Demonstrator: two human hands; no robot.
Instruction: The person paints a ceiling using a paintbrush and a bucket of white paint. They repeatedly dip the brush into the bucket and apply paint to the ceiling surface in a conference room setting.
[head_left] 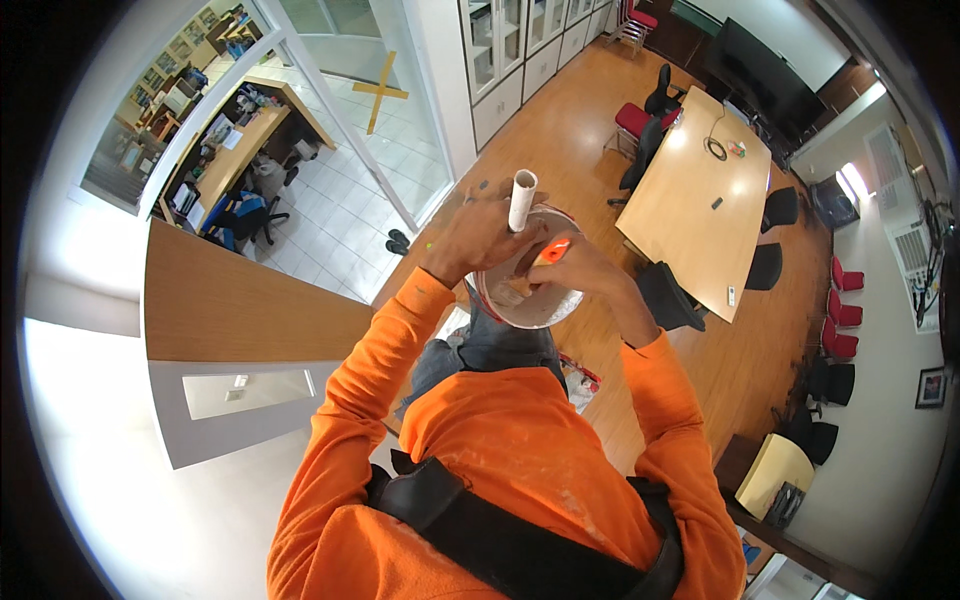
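Observation:
In front of my body, at the middle of the view, is a round whitish bucket with pale residue on its inner wall. My left hand is closed at its far left rim, around a short white hollow tube that points upward. Whether those fingers also grip the rim is hidden. My right hand reaches over the bucket from the right, closed on a paintbrush with an orange handle. The brush's pale bristles point down into the bucket.
Far below on the wooden floor stands a long table with black chairs around it. To my left are a glass partition and a wood-topped panel. White cabinets line the far wall.

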